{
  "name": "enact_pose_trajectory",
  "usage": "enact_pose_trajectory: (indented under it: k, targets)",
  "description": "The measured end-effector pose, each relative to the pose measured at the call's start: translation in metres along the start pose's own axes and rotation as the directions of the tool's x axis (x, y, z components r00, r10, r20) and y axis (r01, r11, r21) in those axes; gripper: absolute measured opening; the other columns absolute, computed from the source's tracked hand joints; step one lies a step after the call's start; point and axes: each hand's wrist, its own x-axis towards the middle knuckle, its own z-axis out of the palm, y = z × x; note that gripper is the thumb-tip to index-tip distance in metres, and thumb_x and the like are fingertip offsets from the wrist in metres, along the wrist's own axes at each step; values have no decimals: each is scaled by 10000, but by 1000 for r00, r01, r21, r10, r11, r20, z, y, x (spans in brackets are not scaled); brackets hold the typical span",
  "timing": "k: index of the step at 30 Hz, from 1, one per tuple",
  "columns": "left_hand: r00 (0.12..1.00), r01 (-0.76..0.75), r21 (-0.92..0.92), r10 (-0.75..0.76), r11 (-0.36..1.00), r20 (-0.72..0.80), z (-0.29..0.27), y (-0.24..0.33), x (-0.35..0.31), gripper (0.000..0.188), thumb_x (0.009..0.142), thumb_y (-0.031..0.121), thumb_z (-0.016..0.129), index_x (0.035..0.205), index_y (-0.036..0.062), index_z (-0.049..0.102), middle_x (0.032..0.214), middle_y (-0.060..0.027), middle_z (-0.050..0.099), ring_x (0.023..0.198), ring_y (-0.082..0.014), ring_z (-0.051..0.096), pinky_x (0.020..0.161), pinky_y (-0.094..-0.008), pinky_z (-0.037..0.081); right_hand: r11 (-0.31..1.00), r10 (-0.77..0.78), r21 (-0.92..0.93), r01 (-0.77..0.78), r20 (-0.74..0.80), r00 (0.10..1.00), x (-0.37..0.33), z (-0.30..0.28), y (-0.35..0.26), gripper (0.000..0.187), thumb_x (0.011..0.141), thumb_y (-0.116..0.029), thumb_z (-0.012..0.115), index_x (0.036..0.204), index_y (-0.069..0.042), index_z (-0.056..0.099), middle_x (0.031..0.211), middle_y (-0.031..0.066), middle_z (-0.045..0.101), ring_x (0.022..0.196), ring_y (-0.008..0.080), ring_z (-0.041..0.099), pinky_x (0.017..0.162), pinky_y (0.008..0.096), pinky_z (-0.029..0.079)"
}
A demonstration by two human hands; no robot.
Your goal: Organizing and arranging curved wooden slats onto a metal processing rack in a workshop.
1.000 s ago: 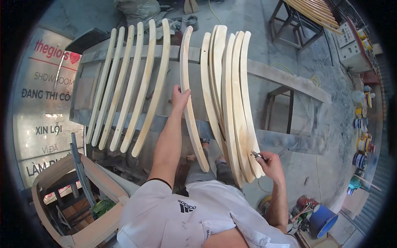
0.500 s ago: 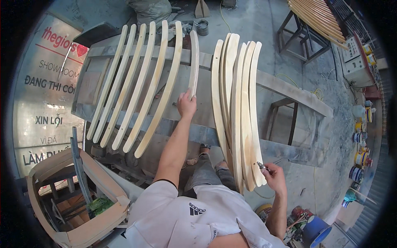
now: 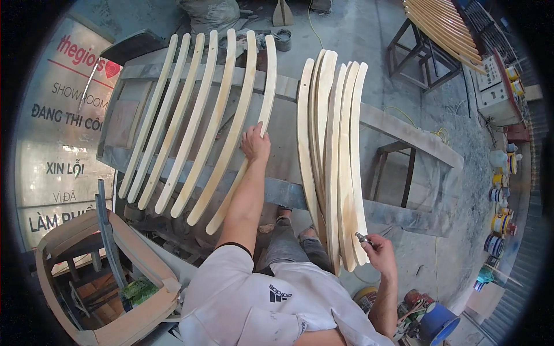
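My left hand (image 3: 255, 144) is closed round the middle of a pale curved wooden slat (image 3: 269, 81), which lies flat at the right end of a spaced row of similar slats (image 3: 200, 130). In my right hand (image 3: 381, 255) is a small metal tool with a narrow tip (image 3: 362, 237); my fingers hide the rest, so its kind is unclear. That tip is beside the near end of a bunched pile of curved slats (image 3: 334, 155). A dusty frame bench (image 3: 285, 85) bears both the row and the pile.
A padded brown frame (image 3: 138, 323) stands at lower left, by a printed panel (image 3: 63, 115). Finished slats (image 3: 441, 29) lie on a dark stand at far right. Paint cans (image 3: 501, 222) line the right wall; a blue bucket (image 3: 441, 326) sits at lower right.
The slat under my left hand has turned from its edge onto its flat face and now lies along the row. My left hand has shifted slightly left; my right hand still holds the metal tool.
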Motion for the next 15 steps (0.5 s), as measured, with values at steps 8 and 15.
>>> enact_pose_trajectory:
  k: [8,15]
  targets:
    - [1000,-19,-18,19,1000,-11,5,-2,5,449,834,239,710,1272,239,615,1189,-19,594,1146,-281,532,945,-478,446,999,35,-22,-32,160,987,0,-9,-1,137,857,-52,692,948,49,684,834,122,672,700,148,574,634,291,463]
    - [999,-36,-54,35,998,-20,1,3,-4,367,829,190,692,1190,220,633,1132,-29,592,1132,-269,530,913,-458,439,992,116,-70,-103,210,971,-2,-16,14,119,868,-33,677,959,43,664,678,-1,537,618,62,450,553,250,382]
